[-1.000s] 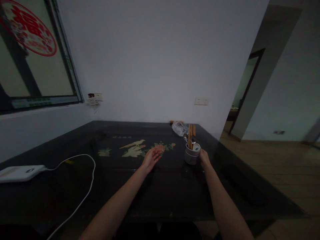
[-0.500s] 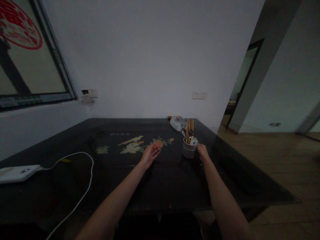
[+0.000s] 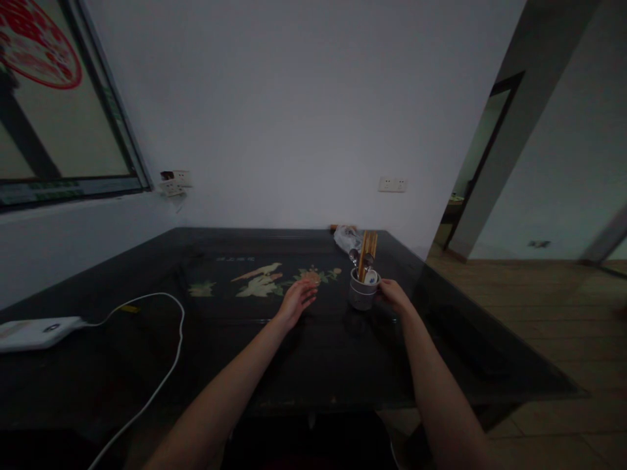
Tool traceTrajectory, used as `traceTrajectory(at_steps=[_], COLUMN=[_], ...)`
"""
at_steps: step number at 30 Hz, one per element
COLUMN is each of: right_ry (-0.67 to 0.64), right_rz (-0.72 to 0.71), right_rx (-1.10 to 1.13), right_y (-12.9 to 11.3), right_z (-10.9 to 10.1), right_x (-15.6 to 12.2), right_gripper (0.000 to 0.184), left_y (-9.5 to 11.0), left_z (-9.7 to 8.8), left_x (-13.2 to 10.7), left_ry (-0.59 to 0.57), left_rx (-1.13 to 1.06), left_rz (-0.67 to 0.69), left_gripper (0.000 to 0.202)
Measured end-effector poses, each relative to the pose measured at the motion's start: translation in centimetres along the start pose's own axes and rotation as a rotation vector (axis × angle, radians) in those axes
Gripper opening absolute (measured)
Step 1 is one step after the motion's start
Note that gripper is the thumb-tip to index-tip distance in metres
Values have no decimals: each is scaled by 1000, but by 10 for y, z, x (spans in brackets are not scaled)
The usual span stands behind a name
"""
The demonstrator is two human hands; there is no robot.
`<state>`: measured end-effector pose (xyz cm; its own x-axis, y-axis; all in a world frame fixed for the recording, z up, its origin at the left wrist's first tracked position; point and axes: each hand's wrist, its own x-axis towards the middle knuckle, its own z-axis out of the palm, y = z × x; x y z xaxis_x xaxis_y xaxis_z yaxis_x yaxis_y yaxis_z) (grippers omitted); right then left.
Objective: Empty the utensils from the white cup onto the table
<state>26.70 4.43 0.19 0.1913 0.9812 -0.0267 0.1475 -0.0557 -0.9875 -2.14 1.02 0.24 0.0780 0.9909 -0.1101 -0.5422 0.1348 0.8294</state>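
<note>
Right hand (image 3: 392, 297) clasped on the cup (image 3: 362, 295) of chopsticks (image 3: 366, 251) and spoons, left hand (image 3: 295, 301) spread flat left of cup, bag (image 3: 345, 238) behind cup, cable (image 3: 166, 365) far left of cup on dark surface (image 3: 304, 365)

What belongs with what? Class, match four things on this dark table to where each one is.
Things:
1. grey cup
2. white cable
3. plastic bag
4. left hand

Places:
A. at the table's far edge, by the wall
B. open, just left of the cup
C. against the right hand, with chopsticks standing in it
D. curving over the table's left part, from a white box

Pairs: 1-C, 2-D, 3-A, 4-B
</note>
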Motion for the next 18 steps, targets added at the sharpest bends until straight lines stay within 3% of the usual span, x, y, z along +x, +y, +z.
traceTrajectory(at_steps=[4, 10, 18], right_ry=[-68, -116, -515], right_rz=[19, -38, -16], right_rx=[27, 85, 287], right_y=[-6, -5, -3], right_z=[15, 53, 92], right_x=[-7, -18, -42], right_gripper=[20, 20, 19], left_y=[0, -2, 7], left_z=[1, 3, 11], left_x=[-1, -5, -2], left_ry=[-3, -59, 39], left_rx=[35, 105, 27], left_rz=[2, -27, 33], left_gripper=[14, 16, 10])
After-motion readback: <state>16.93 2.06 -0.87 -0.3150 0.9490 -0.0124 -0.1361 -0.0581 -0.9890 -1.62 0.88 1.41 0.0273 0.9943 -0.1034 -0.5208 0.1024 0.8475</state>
